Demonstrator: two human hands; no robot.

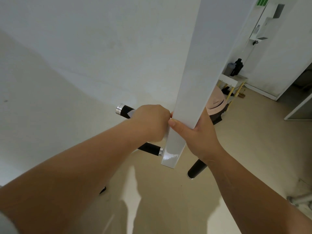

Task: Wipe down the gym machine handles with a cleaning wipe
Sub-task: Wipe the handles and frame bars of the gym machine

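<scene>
Left hand (pixel 150 123) in fist around handle (pixel 125 110)

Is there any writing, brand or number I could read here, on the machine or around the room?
None can be read.
Green sign, top right: cut off and blurred, unreadable.
Dark bottle on the small table: too small to tell.
White bar: no marking shows.

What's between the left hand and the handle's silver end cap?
Head view: a short stretch of black grip, with a corner of the wipe poking out of the left hand toward the silver end cap.
</scene>
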